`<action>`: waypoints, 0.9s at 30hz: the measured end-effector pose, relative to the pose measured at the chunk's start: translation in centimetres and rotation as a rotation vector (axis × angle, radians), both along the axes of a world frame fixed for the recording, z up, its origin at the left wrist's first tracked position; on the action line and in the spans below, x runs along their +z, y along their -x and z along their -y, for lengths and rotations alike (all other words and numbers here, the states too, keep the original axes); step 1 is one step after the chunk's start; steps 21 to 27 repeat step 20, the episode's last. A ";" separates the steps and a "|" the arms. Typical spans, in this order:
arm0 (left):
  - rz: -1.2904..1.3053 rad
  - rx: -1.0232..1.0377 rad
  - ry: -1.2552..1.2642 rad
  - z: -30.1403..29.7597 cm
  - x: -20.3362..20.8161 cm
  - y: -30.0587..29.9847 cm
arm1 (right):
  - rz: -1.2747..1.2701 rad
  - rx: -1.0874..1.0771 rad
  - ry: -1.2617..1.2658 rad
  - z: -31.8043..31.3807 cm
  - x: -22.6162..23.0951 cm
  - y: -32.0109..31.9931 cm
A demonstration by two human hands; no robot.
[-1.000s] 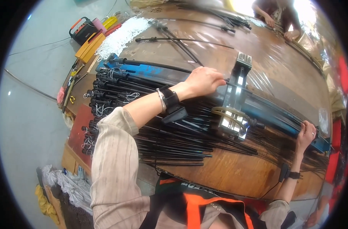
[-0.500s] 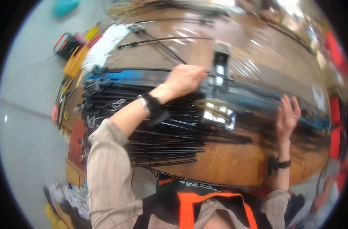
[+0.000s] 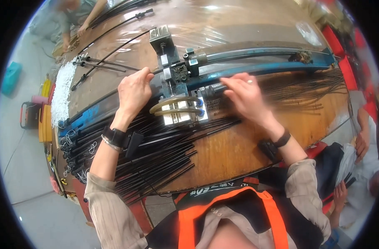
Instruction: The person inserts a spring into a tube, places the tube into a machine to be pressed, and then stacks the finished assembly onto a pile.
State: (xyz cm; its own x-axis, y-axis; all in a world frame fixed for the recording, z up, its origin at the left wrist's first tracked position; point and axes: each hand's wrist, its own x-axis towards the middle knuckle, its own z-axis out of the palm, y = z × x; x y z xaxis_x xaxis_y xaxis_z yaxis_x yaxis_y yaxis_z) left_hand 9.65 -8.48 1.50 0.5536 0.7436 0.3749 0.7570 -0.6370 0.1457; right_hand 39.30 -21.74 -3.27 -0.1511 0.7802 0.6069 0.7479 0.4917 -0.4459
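My left hand [image 3: 133,93] is closed, its fingertips pinching a thin black cable [image 3: 157,71] just left of a metal clamping fixture [image 3: 179,74]. The cable runs from the fixture's upper part back toward the left under my hand. My right hand [image 3: 245,95] hovers right of the fixture, partly blurred, thumb and fingers apart with nothing visible between them. Below its fingertips lies a black cylinder [image 3: 214,89]. The fixture has silver blocks, two curved brown hoses [image 3: 177,107] and blue fittings, and sits across a long blue rail [image 3: 264,70].
Many black cables [image 3: 152,162] with pale loops lie left and in front of the fixture. Thin dark wires [image 3: 305,85] spread at right on the wooden table [image 3: 222,153]. More cables lie at the back. Other people's hands show at far left and right. Yellow bins [image 3: 45,124] stand at left.
My right hand has come in from the far right to beside the fixture. My left hand stays on the left of the fixture, at the cable. The whole view has shifted.
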 end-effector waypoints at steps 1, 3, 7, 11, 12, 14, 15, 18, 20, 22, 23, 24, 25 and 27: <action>0.001 0.006 0.003 0.1 -0.1 -0.1 | -0.060 0.043 0.036 -0.2 -0.1 0.3; 0.019 -0.027 -0.033 -0.2 -0.5 -0.1 | -0.115 0.047 0.097 0.3 -0.3 0.5; 0.021 -0.077 -0.204 -0.9 -1.7 0.6 | -0.278 0.074 0.223 -0.6 -1.0 1.3; -0.061 -0.143 -0.258 -1.0 -0.9 0.9 | 0.132 0.040 0.220 0.2 0.7 -1.2; -0.081 -0.177 -0.299 -1.2 -0.8 1.2 | 0.344 0.027 0.208 0.5 0.8 -1.6; -0.096 -0.182 -0.364 -3.4 -0.8 3.1 | 0.445 0.071 0.170 3.8 0.4 -0.6; -0.121 -0.177 -0.429 -4.5 -1.0 5.3 | 0.533 0.099 0.152 6.2 -0.2 0.2; -0.199 -0.149 -0.565 -5.1 -1.0 9.8 | 0.605 0.061 0.178 7.9 -2.1 1.5; -0.302 0.155 -0.654 -3.1 -2.0 10.2 | 0.548 0.032 0.163 7.5 -3.6 1.8; -0.302 0.155 -0.654 -3.1 -2.0 10.2 | 0.548 0.032 0.163 7.5 -3.6 1.8; -0.302 0.155 -0.654 -3.1 -2.0 10.2 | 0.548 0.032 0.163 7.5 -3.6 1.8; -0.302 0.155 -0.654 -3.1 -2.0 10.2 | 0.548 0.032 0.163 7.5 -3.6 1.8; -0.302 0.155 -0.654 -3.1 -2.0 10.2 | 0.548 0.032 0.163 7.5 -3.6 1.8; -0.302 0.155 -0.654 -3.1 -2.0 10.2 | 0.548 0.032 0.163 7.5 -3.6 1.8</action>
